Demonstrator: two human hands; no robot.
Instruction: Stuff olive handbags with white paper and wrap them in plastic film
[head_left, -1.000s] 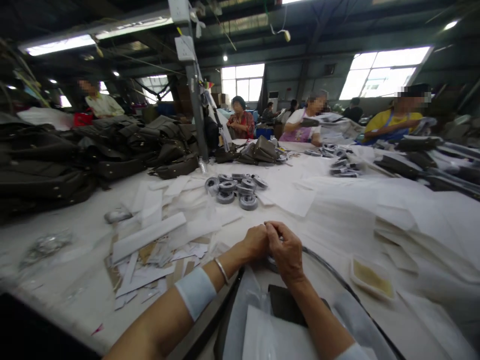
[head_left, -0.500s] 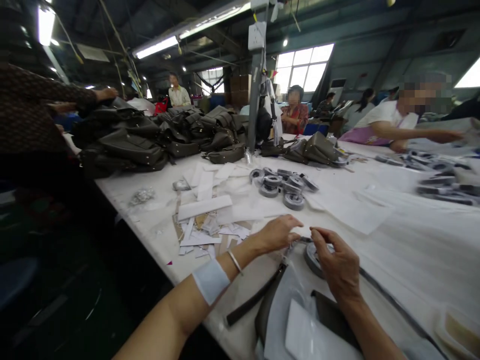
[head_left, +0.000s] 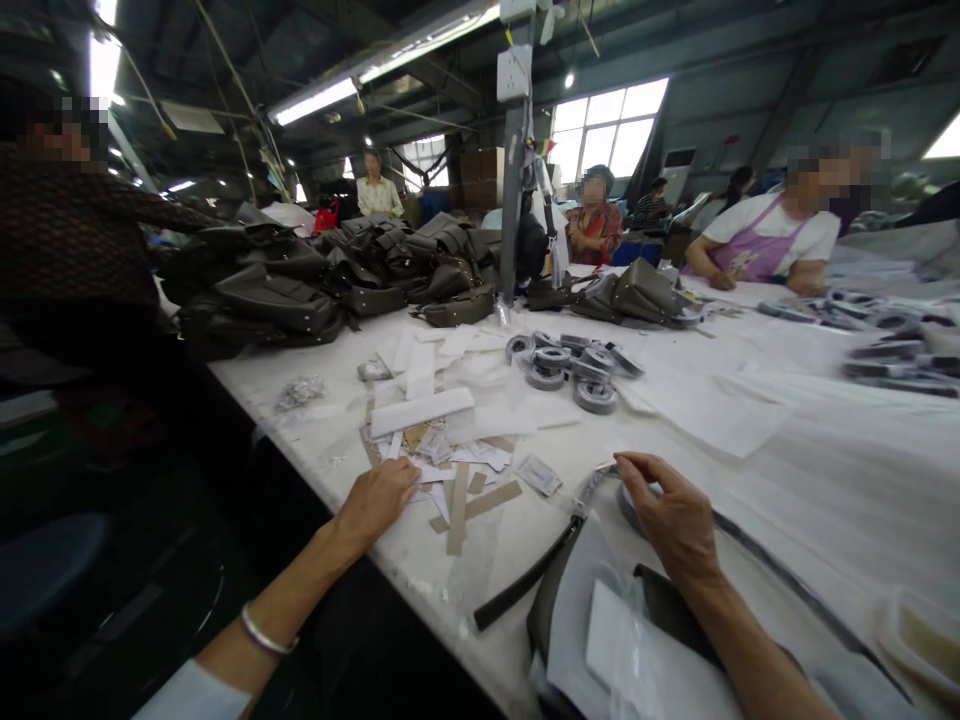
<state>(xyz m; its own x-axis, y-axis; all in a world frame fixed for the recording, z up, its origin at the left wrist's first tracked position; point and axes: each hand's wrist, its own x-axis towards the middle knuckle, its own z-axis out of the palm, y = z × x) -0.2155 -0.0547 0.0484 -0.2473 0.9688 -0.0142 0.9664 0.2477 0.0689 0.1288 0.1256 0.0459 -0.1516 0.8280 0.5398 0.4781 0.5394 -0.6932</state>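
Note:
My left hand is low over the near edge of a pile of paper and card strips, its fingers curled together at the white pieces; what they pinch is hidden. Thumb and fingers of my right hand close on the plastic-wrapped end of a dark strap. That strap joins a dark olive bag, which lies in front of me with white padding sheets and clear film on it. Partly behind my right hand is a wrapped strap coil. A small clear packet lies left of the strap.
Several wrapped strap coils lie mid-table, with more at the far right. Dark bags are heaped at the back left beside a metal post. A plastic tub stands at the right. Other people are around the table.
My left hand has left the strap end and moved left and down to the paper pile. Pieces there have shifted. My right hand stays at the strap. The person at the right has drawn their arm back.

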